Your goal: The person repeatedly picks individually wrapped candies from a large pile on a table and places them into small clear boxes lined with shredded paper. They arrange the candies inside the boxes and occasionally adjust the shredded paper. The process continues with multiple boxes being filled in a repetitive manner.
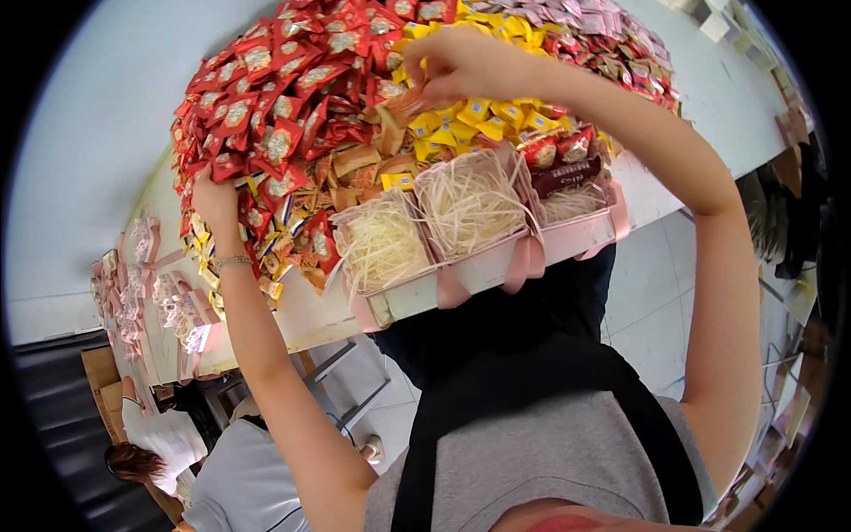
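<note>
My left hand [217,201] reaches into the left side of a heap of red candy packets [256,60]. Its fingertips touch a red packet [229,165]; whether they grip it cannot be told. Above the middle of the heap, my right hand [465,65] pinches an orange-brown wrapped candy [404,106], slightly blurred. Along the table's near edge stand three open pink boxes with ribbons. Shredded paper filler shows in the left box [385,246] and the middle box [471,203]. In the right box [578,211], two red packets [557,149] and a maroon packet [566,177] lie on filler.
Yellow-wrapped candies [475,113] lie behind the boxes, with pink packets [592,16] farther back. Decorated pink boxes [179,306] stand at the table's left end. Two other people are at lower left, one in a grey top [249,472]. A metal stool frame [346,376] is below.
</note>
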Demonstrator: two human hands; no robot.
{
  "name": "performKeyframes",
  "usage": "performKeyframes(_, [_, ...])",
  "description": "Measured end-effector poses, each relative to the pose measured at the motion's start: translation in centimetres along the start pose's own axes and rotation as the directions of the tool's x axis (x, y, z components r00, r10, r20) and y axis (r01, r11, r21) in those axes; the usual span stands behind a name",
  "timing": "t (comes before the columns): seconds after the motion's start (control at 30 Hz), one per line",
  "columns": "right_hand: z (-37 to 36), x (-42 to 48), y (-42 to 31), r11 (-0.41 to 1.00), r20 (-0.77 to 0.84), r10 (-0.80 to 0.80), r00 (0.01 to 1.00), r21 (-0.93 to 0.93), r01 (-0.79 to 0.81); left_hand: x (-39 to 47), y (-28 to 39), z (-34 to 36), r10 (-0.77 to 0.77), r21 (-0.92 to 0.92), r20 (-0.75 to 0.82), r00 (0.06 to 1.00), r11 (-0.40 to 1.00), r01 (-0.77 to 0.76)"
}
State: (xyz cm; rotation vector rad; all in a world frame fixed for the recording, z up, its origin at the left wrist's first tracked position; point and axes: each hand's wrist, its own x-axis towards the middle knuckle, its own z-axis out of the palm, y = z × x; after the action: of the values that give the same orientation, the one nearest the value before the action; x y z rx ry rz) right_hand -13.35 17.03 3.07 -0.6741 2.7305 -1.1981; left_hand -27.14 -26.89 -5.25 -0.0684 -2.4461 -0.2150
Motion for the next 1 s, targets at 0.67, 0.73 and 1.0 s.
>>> performKeyframes(0.67, [0.6, -18.0, 1.9, 0.85, -0.123, -0.111, 0.986, -0.526, 0.03, -11.5, 35.0, -10.1, 0.937, -0.949, -0.004, 0.35, 0.107, -0.297])
performKeyframes(0.73, [1.4, -18.5, 2.4, 0.882, -0.189, -0.047, 0.981, -0.469, -0.048, -11.8, 36.1, -9.6, 0.95, -0.952, 0.086, 0.302, 0.168, -0.257])
performKeyframes(1.0, [2.5, -18.6, 2.8, 0.866, -0.188, -0.039, 0.981, -0.496, -0.061, -13.9, 36.8, -10.9, 0.911, -0.726, 0.302, 0.279, 0.41, -0.552])
